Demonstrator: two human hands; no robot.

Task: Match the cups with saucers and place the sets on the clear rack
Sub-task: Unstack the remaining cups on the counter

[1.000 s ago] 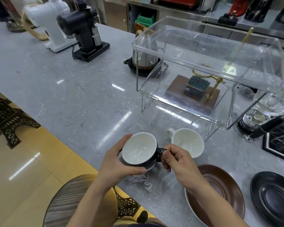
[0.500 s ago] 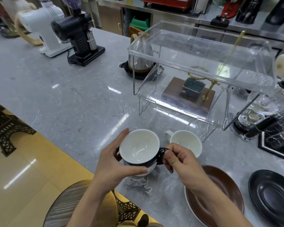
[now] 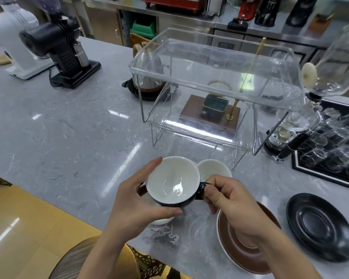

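Holding black cup point(image 3: 172, 187) above bench point(image 3: 69, 137): left hand point(image 3: 137, 202) grip cradles body, right hand point(image 3: 228, 198) grip pinches handle; brown saucer point(image 3: 248, 256) below right wrist.

We hold the dark cup point(image 3: 172, 183) with its white inside upright above a white saucer point(image 3: 162, 220). A white cup point(image 3: 214, 170) stands just behind it. Brown saucer point(image 3: 248, 256) and black saucer point(image 3: 320, 226) lie right, clear rack point(image 3: 216, 77) beyond.

- No text, label, brand, number or sign can be read anywhere.
- Nothing legible is shown on the machines or the cups.
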